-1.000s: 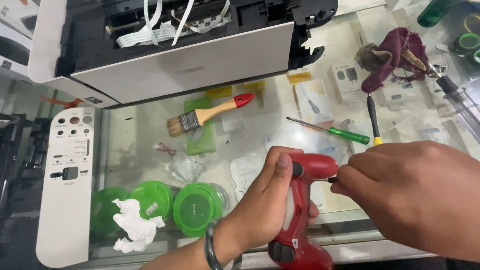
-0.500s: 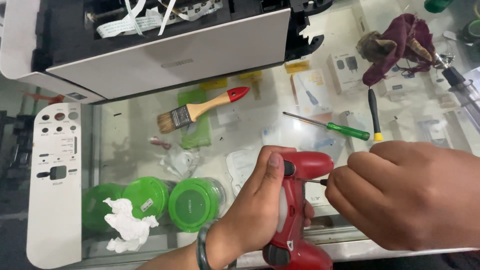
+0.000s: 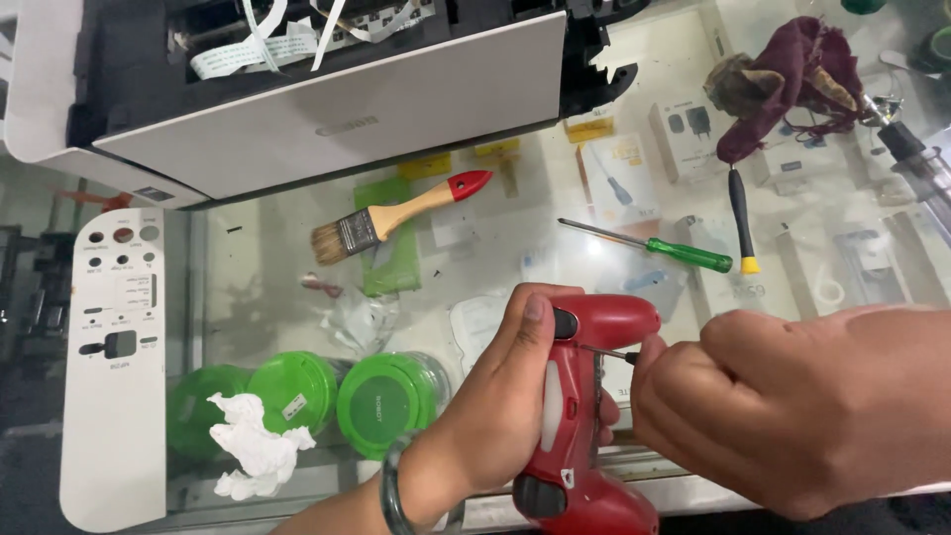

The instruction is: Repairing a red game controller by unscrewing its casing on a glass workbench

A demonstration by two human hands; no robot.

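**Hands, red gamepad and small driver over a glass counter**

Left hand [image 3: 500, 406]: closed round a red gamepad [image 3: 584, 416], thumb laid over its upper edge. Right hand [image 3: 792, 406]: fist closed on a thin driver [image 3: 606, 353], whose handle is hidden in the fingers.

Gamepad: one. It is held above the near edge of the glass counter [image 3: 495, 233], long axis running near to far, one grip toward the wearer, its top end away.

Driver: one. The shaft lies roughly level, pointing left, with the tip against the gamepad's upper part.

On the counter:
- brush [image 3: 396, 215], one, red-tipped handle up and right;
- green screwdriver [image 3: 649, 245], one, blade pointing left;
- black screwdriver [image 3: 741, 220], one, yellow end nearest;
- green-lidded jars [image 3: 381, 401], three, in a row;
- crumpled tissue [image 3: 253, 446], one;
- printer [image 3: 327, 89], one, opened;
- white panel [image 3: 111, 367], one, standing left;
- maroon rag [image 3: 792, 74], one.
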